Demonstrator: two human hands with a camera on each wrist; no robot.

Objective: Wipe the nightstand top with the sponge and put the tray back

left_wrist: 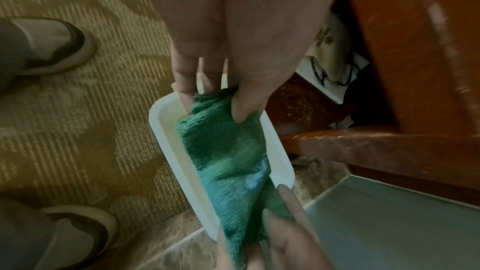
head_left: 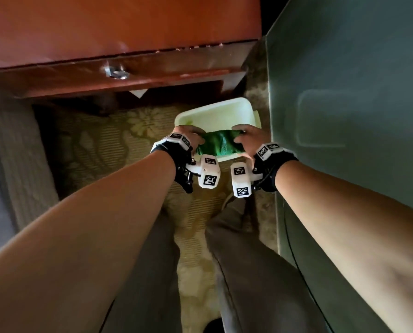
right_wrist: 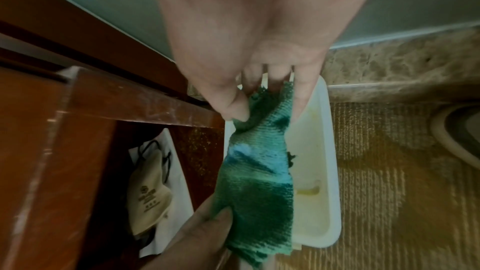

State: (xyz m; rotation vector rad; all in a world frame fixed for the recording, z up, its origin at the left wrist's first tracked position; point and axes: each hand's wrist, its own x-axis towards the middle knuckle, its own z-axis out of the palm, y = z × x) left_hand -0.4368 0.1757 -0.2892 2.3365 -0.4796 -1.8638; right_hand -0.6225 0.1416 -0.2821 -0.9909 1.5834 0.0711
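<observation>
A green cloth-like sponge point(head_left: 218, 144) is stretched and twisted between both my hands above a white plastic tray point(head_left: 215, 114) that sits on the carpet. My left hand point(head_left: 190, 138) grips its left end; in the left wrist view the thumb and fingers pinch the sponge point(left_wrist: 228, 151) over the tray point(left_wrist: 166, 151). My right hand point(head_left: 245, 138) grips the other end, and the right wrist view shows the sponge point(right_wrist: 257, 171) bunched under the thumb, with the tray point(right_wrist: 322, 171) below holding a little yellowish liquid. The red-brown nightstand point(head_left: 104, 27) stands just beyond the tray.
A grey-green panel point(head_left: 345, 116) rises along the right side. Patterned carpet point(head_left: 104, 145) lies underfoot, with my slippered feet point(left_wrist: 59, 46) behind the tray. Under the nightstand sits a beige pouch on white paper point(right_wrist: 150, 192). A metal knob point(head_left: 116, 72) marks the drawer front.
</observation>
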